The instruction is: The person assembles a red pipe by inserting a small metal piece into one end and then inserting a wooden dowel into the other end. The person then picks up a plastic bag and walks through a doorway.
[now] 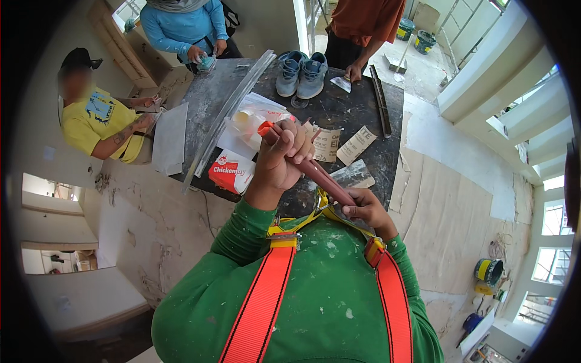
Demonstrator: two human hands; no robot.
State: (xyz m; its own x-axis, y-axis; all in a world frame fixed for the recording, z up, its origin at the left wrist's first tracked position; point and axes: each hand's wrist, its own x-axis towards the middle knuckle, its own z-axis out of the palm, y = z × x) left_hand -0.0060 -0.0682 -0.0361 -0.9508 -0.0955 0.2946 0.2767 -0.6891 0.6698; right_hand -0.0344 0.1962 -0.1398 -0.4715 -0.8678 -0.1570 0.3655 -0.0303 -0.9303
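A reddish-brown sheet, apparently sandpaper, is rolled into a slim tube (325,180) in front of my chest, slanting from upper left to lower right. Its upper end shows a bright orange inside. My left hand (282,150) is closed around the upper part of it. At the lower end, my right hand (368,209) grips it between thumb and fingers. Just beyond, brown printed paper pieces (357,145) lie on the dark table (339,112). A flat metal blade or plate (353,175) rests near the table's close edge, partly hidden by the tube.
A red and white food box (232,172), a plastic bag (251,124), long metal strips (227,115) and blue-grey shoes (301,75) are on the table. A dark metal bar (380,101) lies at right. Three people stand around; one holds a putty knife (342,83). Buckets (488,272) stand on the floor.
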